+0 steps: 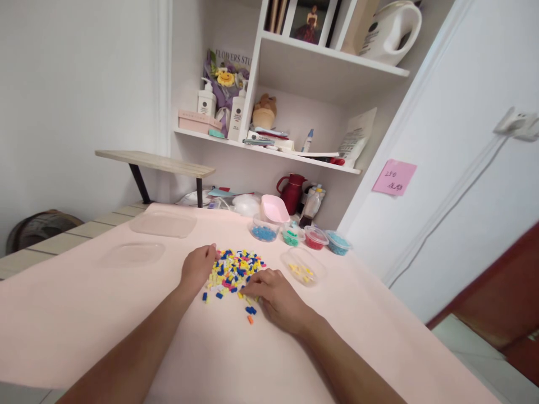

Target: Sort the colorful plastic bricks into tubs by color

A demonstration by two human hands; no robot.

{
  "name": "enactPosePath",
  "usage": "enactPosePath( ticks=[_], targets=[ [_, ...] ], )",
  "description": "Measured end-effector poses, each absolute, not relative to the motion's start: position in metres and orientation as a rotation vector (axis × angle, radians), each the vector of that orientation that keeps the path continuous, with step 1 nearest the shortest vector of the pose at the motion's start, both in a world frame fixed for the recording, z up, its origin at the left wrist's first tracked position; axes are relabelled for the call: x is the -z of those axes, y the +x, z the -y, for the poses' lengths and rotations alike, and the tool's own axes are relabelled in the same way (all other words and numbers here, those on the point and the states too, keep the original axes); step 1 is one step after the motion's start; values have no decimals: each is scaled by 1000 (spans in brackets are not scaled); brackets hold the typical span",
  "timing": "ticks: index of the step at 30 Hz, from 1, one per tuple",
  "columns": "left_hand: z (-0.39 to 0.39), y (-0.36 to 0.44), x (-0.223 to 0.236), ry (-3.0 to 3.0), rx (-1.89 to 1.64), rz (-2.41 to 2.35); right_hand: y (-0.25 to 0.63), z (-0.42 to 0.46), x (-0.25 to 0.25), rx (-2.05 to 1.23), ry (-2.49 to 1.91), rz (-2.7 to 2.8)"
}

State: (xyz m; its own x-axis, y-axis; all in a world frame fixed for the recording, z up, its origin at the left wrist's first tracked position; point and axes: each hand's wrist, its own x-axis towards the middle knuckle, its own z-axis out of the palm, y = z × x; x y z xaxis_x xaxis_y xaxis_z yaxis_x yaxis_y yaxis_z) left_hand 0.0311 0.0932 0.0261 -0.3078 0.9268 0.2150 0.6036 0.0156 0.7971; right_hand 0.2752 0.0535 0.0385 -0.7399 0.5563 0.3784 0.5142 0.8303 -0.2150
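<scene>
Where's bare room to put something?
Bare: pink cover between left forearm and right forearm, nearer than the orange brick; left of left forearm, nearer than the clear lids. Crowded: brick pile between left hand and right hand, tubs beyond.
</scene>
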Motion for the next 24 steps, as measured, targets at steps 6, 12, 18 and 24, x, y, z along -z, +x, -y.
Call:
enactPosePath(
  ticks=[6,12,18,24],
  targets=[
    [-91,32,-28,1569,-1197,-1949,276,-56,-36,-113,-874,2504],
    [-91,33,-29,1573,-1188,-1952,267,-45,-42,-184,-770,2503],
    [-92,32,-28,1585,-1179,-1958,265,-40,-43,-204,-759,2578],
    [-91,33,-28,1596,-1177,-1958,265,-40,-40,-153,-741,2616]
  ],
)
